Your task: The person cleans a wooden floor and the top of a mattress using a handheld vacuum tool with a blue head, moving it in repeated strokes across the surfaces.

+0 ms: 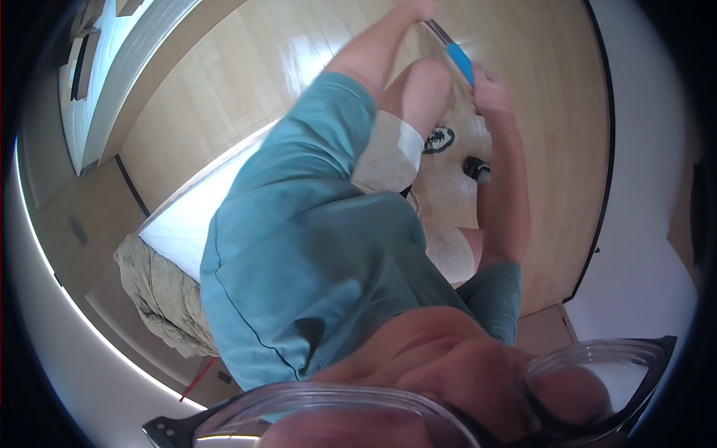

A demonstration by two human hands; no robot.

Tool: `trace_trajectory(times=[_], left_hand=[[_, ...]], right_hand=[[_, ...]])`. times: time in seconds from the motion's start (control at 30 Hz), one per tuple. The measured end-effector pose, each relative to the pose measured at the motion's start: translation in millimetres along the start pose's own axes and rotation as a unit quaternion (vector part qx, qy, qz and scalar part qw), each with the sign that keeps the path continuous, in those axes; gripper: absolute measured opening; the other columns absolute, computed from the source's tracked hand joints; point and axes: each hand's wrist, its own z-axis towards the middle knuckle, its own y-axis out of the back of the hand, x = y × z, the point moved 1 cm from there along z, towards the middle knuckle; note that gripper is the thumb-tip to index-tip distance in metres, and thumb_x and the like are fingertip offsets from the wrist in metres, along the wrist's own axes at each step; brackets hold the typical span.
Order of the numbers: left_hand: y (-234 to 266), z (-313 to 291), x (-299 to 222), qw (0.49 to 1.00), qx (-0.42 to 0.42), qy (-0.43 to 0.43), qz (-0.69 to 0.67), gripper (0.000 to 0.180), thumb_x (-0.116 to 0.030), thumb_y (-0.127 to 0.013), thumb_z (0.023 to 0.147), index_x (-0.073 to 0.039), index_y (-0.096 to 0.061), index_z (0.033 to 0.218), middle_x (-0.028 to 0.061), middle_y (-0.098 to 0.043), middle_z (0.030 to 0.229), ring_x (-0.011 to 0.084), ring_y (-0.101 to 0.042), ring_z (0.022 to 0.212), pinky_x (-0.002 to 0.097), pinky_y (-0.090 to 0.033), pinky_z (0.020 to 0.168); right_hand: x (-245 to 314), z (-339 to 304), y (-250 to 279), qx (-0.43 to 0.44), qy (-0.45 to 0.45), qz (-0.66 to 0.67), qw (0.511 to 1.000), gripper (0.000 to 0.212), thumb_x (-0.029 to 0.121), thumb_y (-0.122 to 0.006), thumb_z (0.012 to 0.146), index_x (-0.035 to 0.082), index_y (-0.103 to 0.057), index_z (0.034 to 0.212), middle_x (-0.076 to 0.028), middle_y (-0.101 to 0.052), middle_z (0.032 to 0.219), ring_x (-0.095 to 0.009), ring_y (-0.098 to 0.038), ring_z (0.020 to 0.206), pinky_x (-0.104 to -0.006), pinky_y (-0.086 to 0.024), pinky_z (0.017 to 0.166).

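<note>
A pole (441, 33) with a grey metal-looking shaft and a blue grip (460, 63) slants between my hands at the top of the view. My right hand (491, 91) is closed around the lower end of the blue grip. At the upper edge, my left hand (420, 9) closes on the shaft's far end and is partly cut off by the frame. What lies beyond the left hand is out of sight, so the kind of tool cannot be told. Below the pole, my bare knee (429, 78) juts out from light shorts (388, 149).
Light wood flooring (553, 172) stretches around my feet, where a black-and-white patterned shoe (439, 140) and a dark shoe (475, 167) show. A white-covered bed (179, 231) with a crumpled olive blanket (160, 299) is at my left. A white wall (642, 149) with dark edging stands at right.
</note>
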Motion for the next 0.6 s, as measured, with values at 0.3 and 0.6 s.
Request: trace_trajectory(times=[0.3, 0.6], left_hand=[[85, -73, -181, 0.970, 0.201, 0.000, -0.134, 0.059, -0.058, -0.033, 0.096, -0.025, -0.081, 0.094, 0.0105, -0.075, 0.097, 0.0307, -0.069, 0.099, 0.0426, -0.053, 0.085], [125, -287, -498, 0.781, 0.128, -0.504, -0.347, 0.040, -0.042, -0.056, 0.090, -0.012, -0.073, 0.070, 0.0160, -0.068, 0.070, 0.0351, -0.068, 0.068, 0.0481, -0.052, 0.060]], right_hand=[[-31, -119, 83, -0.083, -0.230, 0.056, 0.968, 0.039, 0.046, -0.055, 0.102, 0.009, -0.060, 0.093, 0.004, -0.050, 0.063, -0.003, -0.038, 0.046, -0.0212, -0.030, 0.040], [-39, -513, 241, -0.349, -0.535, 0.019, 0.769, 0.041, 0.042, -0.055, 0.101, 0.004, -0.066, 0.091, -0.003, -0.055, 0.068, -0.014, -0.052, 0.060, -0.0315, -0.041, 0.050]])
